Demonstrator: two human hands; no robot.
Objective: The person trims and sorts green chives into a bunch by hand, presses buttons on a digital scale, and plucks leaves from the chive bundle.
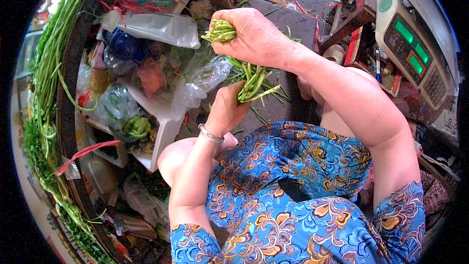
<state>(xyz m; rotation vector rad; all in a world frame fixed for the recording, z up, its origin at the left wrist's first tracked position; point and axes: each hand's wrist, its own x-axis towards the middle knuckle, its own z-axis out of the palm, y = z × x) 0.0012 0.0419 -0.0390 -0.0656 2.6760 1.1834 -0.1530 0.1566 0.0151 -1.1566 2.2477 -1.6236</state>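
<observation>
Two hands show in the head view. The right hand (249, 36) is closed round a green stem bunch (220, 32) at 12 o'clock; the left hand (228, 110), near centre, grips further green stems (253, 83). Bunching appears underway; the next move calls for aligned stems. A clear plastic bag (209, 76), 11 o'clock, crowds the work; a digital scale (388, 12) stands at 2.

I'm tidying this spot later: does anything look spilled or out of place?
Yes: loose green stems lie scattered near the left hand, outside its held bunch. A tangle of red strips lies at the picture's upper left. Both look stray, not sorted.
</observation>
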